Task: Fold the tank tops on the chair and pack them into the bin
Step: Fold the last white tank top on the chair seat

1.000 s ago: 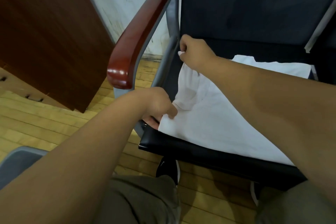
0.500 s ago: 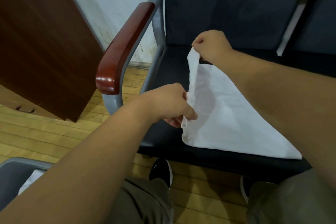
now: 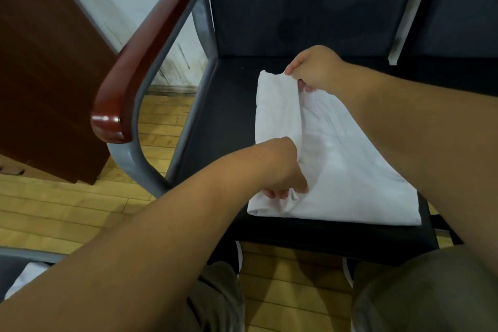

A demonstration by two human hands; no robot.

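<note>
A white tank top (image 3: 347, 170) lies on the black seat of the chair (image 3: 221, 127), its left side turned over onto the rest in a narrow flap. My left hand (image 3: 283, 170) pinches the near end of that flap by the seat's front edge. My right hand (image 3: 315, 67) grips the far end of the same flap close to the backrest. My right forearm crosses over the cloth's right part and hides it. At the bottom left a grey bin (image 3: 18, 256) shows only its rim, with white cloth (image 3: 27, 275) inside.
The chair has a grey metal frame and a red-brown wooden armrest (image 3: 140, 67) on the left. A dark brown wooden cabinet (image 3: 43, 62) stands further left. A second dark seat (image 3: 458, 21) adjoins on the right. Below are wooden floorboards and my knees in olive trousers.
Both hands have carried the tank top's left edge to the right, over the rest of the cloth, folding it narrower. The bare left part of the seat has grown.
</note>
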